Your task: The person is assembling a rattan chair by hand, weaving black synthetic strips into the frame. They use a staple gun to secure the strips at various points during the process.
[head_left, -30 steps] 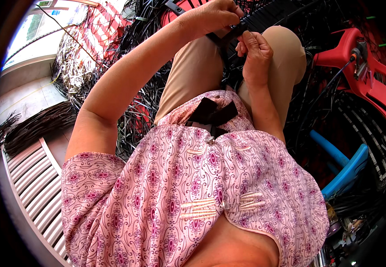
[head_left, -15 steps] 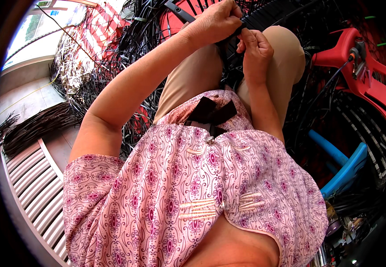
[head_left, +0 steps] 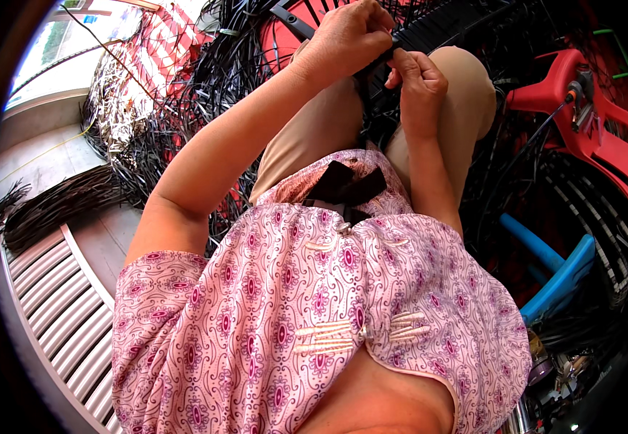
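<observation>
Raised slightly higher, left hand and right hand pinch the black strips with clenched fingers.

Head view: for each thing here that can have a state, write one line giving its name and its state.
Left hand: closed, gripping black strips above the knees.
Right hand: closed, pinching the same strips.
Black strips: held between both hands, part woven into a flat band.
Loose strip pile: tangled, lying on the floor.
Red plastic chair: tipped on its side.
Blue plastic piece: lying on the floor, partly hidden.
</observation>
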`<state>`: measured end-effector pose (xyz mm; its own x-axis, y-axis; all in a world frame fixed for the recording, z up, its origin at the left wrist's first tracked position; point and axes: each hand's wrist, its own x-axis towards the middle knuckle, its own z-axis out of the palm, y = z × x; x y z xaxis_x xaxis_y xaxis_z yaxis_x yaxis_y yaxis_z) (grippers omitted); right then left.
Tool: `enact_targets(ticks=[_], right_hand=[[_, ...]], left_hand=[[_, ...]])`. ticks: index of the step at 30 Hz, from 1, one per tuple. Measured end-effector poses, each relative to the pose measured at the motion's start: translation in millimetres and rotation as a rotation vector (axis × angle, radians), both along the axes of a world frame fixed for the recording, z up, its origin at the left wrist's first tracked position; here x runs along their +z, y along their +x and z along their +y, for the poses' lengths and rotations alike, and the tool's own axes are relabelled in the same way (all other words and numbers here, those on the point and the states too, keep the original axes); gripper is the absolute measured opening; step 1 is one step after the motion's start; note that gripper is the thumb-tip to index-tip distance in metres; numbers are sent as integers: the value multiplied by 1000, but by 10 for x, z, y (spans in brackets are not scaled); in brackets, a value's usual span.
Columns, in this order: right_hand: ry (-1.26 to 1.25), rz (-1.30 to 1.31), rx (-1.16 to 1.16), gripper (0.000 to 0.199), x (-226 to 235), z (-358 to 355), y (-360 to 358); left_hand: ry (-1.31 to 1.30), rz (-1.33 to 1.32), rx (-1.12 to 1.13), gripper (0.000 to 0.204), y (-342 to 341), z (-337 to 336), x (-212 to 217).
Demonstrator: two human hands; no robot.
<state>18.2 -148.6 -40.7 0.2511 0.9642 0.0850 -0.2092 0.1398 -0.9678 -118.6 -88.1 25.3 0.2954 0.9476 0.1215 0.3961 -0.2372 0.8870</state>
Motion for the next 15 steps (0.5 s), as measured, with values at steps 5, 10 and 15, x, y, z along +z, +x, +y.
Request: enact_targets(ticks=[5, 10, 15], right_hand=[[-19, 2, 25, 28, 7, 19, 18], [-10, 6, 35, 27, -14, 33, 20], [-30, 12, 34, 27, 12, 34, 29]], left_hand=[[-437, 15, 38, 14, 39, 79, 218], [-580, -146, -44, 13, -24, 218, 93], [-627, -100, -100, 10, -6, 280, 117]])
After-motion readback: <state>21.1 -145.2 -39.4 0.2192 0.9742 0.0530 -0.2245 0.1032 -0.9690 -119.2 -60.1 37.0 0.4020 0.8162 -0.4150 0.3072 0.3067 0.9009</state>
